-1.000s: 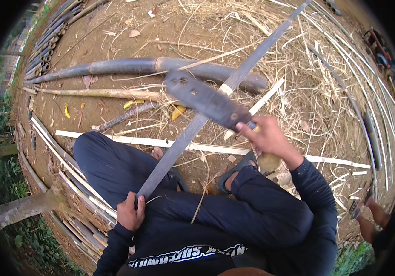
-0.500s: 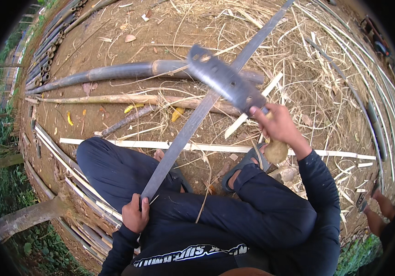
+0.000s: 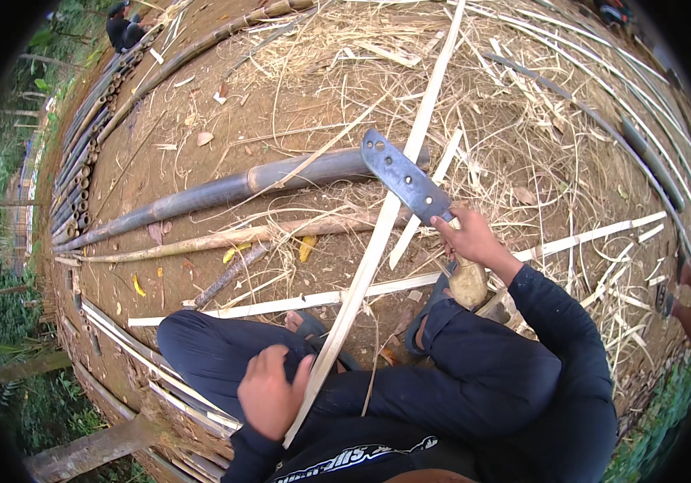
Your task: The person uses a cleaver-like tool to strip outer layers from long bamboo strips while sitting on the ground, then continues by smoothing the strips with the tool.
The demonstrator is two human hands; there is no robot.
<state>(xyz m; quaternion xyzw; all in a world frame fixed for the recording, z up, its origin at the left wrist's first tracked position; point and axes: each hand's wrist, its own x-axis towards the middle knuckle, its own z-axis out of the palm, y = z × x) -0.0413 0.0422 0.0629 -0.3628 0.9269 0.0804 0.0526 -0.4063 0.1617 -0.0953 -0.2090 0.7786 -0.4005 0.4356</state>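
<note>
My right hand grips the handle of a machete. Its broad dark blade has several holes, and the pale wooden handle ends in a thick rounded butt. The blade lies across a long split bamboo strip, whose pale inner face is up. That strip slants from my lap over my leg towards the far side. Beside its near end, my left hand is slightly blurred, with thumb and fingers apart and not wrapped around the strip. The thumb is next to the strip's edge; whether it touches cannot be told.
A thick dark bamboo pole and a thinner brown pole lie ahead. Another pale strip crosses by my feet. Shavings litter the ground. Stacked poles lie left. A person sits far left; another's leg shows right.
The bamboo strip has turned from its dark face to its pale face. My left hand has let go of it. The machete, blurred before, now appears steady across the strip.
</note>
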